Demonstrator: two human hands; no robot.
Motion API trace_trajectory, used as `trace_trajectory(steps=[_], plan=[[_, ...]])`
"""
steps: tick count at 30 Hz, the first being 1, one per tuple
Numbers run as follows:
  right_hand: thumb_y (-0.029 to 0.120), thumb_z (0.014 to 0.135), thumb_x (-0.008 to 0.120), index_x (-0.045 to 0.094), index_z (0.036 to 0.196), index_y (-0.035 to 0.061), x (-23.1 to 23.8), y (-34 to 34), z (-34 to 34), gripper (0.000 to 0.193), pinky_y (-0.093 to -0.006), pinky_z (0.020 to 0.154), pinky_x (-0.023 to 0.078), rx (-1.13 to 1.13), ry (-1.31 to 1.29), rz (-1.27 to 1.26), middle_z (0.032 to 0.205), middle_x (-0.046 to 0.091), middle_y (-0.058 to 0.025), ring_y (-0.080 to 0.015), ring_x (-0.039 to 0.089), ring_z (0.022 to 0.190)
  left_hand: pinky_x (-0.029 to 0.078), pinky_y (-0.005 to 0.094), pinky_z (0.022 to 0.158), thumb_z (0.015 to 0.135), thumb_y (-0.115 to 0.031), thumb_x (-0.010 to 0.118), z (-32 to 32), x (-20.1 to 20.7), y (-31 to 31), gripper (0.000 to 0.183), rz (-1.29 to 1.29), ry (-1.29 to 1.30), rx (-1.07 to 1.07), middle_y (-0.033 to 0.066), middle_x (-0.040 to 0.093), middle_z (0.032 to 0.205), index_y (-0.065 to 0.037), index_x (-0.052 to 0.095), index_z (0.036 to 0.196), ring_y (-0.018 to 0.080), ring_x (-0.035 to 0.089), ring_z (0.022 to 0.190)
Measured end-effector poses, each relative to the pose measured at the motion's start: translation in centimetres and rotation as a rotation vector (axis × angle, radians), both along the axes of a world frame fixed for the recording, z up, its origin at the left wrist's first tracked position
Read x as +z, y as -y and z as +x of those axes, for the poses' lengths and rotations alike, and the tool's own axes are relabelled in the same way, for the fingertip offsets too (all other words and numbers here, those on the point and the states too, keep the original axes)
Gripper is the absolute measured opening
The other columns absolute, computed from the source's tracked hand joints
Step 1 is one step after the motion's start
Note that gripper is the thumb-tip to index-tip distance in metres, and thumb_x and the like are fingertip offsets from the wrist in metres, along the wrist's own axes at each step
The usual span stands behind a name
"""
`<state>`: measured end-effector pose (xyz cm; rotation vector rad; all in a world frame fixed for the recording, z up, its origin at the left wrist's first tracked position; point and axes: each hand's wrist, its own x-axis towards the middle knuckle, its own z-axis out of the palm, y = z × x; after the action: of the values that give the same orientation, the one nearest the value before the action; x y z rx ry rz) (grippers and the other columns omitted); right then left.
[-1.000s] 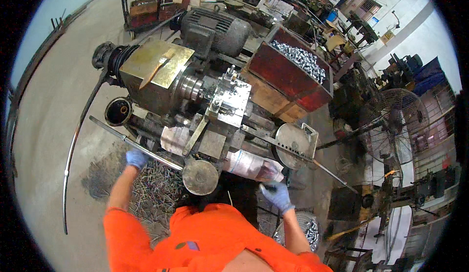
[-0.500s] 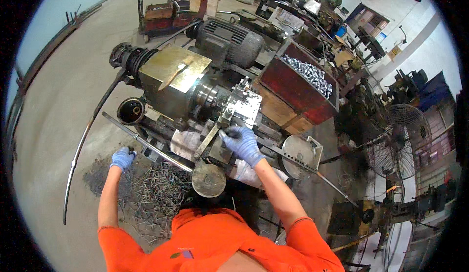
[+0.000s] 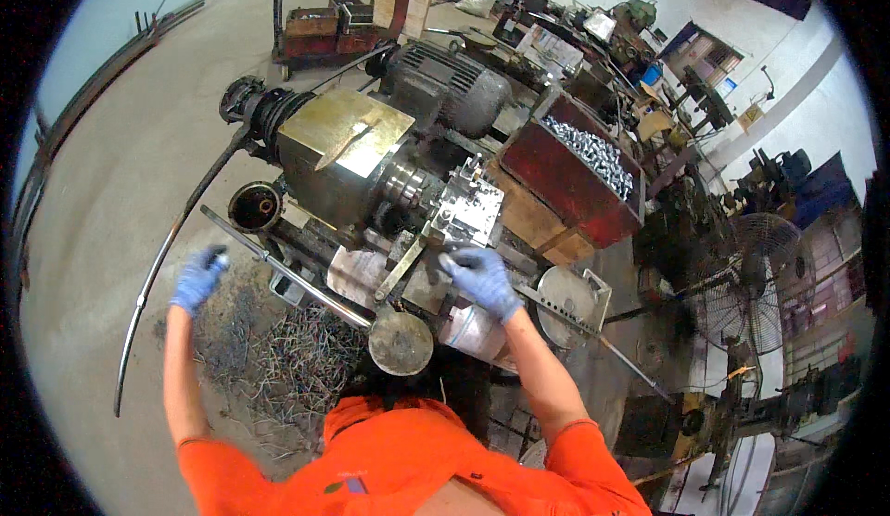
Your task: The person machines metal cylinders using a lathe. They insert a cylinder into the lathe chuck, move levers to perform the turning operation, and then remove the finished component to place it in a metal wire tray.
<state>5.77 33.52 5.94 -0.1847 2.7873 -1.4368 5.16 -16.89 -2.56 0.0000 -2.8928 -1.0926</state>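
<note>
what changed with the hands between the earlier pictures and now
The right hand moved forward and left, from beside the pale sheet to near the bright metal block. The left hand moved left, away from the long metal bar. I cannot tell whether either took hold of or let go of anything. The brown tool on the yellow plate and the red bin of metal pieces stayed put.

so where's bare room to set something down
Open floor lies between the left wall and the bent rod; the brass-coloured cover has room beside the tan tool. Crowded: the shiny block near the right hand, shavings heap, red crate.
</note>
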Motion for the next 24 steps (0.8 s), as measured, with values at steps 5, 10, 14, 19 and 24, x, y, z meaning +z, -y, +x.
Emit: trace_trajectory(steps=[5,10,14,19,24], plan=[[0.027,0.075,0.066,0.070,0.079,0.0081,7.0,0.5,-1.9,0.020,-0.0328,0.069,0.049,0.022,-0.418,0.230,0.081,0.067,-0.0103,-0.0242,0.063,0.071,0.046,0.0349,0.062,0.089,-0.036,0.051,1.5,4.4,10.7,0.037,-0.221,-0.352,0.367,0.0121,0.065,0.087,-0.005,0.061,0.107,0.0183,0.062,0.073],[0.048,0.078,0.053,0.070,0.084,0.0124,7.0,4.2,-7.2,0.040,-0.0388,0.091,0.039,0.239,-0.372,0.775,0.102,0.059,-0.0120,-0.0298,0.057,0.091,0.047,0.0448,0.069,0.084,-0.054,0.048,5.2,-0.9,10.7,0.048,-0.622,0.004,0.682,0.0164,0.064,0.088,-0.010,0.063,0.090,0.0358,0.061,0.082],[0.057,0.076,0.051,0.067,0.087,0.0015,4.9,5.8,-10.1,0.059,-0.0402,0.086,0.042,0.248,-0.089,0.912,0.093,0.062,-0.0190,-0.0331,0.057,0.092,0.048,0.0443,0.068,0.078,-0.051,0.056,9.4,4.0,-1.3,0.044,-0.479,0.004,0.546,0.0169,0.064,0.080,-0.010,0.061,0.094,0.0364,0.062,0.078],[0.052,0.073,0.055,0.066,0.081,0.0018,4.6,7.1,-10.2,0.052,-0.0402,0.080,0.045,0.220,-0.190,0.905,0.083,0.064,-0.0197,-0.0337,0.060,0.082,0.048,0.0448,0.071,0.077,-0.043,0.059,9.4,3.8,-2.5,0.039,-0.623,0.088,0.641,0.0184,0.064,0.081,-0.010,0.059,0.097,0.0357,0.062,0.079],[0.054,0.075,0.052,0.066,0.081,0.0020,1.6,5.4,-10.9,0.054,-0.0392,0.077,0.047,0.033,-0.411,0.777,0.073,0.064,-0.0171,-0.0332,0.061,0.078,0.048,0.0435,0.073,0.076,-0.039,0.060,6.4,4.2,-2.9,0.046,-0.590,0.013,0.527,0.0190,0.064,0.087,-0.008,0.056,0.110,0.0340,0.062,0.082]])
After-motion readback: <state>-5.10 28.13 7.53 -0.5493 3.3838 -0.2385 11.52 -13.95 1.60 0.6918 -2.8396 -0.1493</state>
